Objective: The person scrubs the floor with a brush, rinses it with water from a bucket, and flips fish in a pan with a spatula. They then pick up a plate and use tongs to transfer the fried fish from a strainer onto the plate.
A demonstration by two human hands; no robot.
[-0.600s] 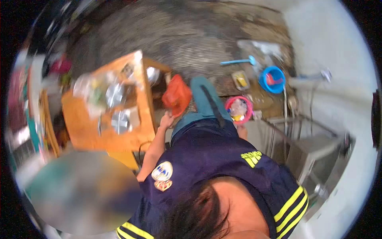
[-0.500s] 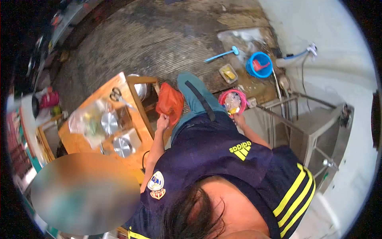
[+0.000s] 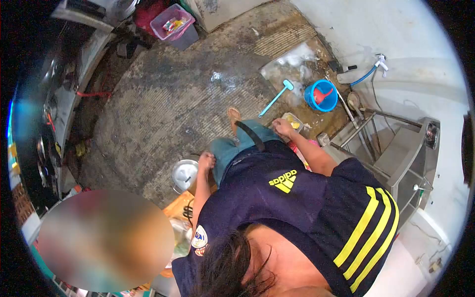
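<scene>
My left hand (image 3: 207, 161) hangs beside my left thigh with its fingers curled and nothing showing in them. Just left of it on the floor is a round metal pot with a lid (image 3: 185, 175). My right hand (image 3: 283, 127) is in front of my right thigh, its fingers bent inward; whatever is under them is hidden. Close behind that hand stands a clear plastic container (image 3: 298, 118) holding yellow pieces. A pink basin (image 3: 299, 150) shows partly beneath my right forearm.
A blue bucket (image 3: 315, 105) with a red dipper (image 3: 321, 96) stands near the wall, beside a light-blue brush (image 3: 275, 99). The floor (image 3: 163, 119) looks wet. At right is a metal rack (image 3: 396, 148); a lined bin (image 3: 180, 37) stands at the far end.
The red plastic bag held in my left hand is out of view. My right hand has moved from the pink basin up beside the clear container. The wooden table has slid mostly out of view.
</scene>
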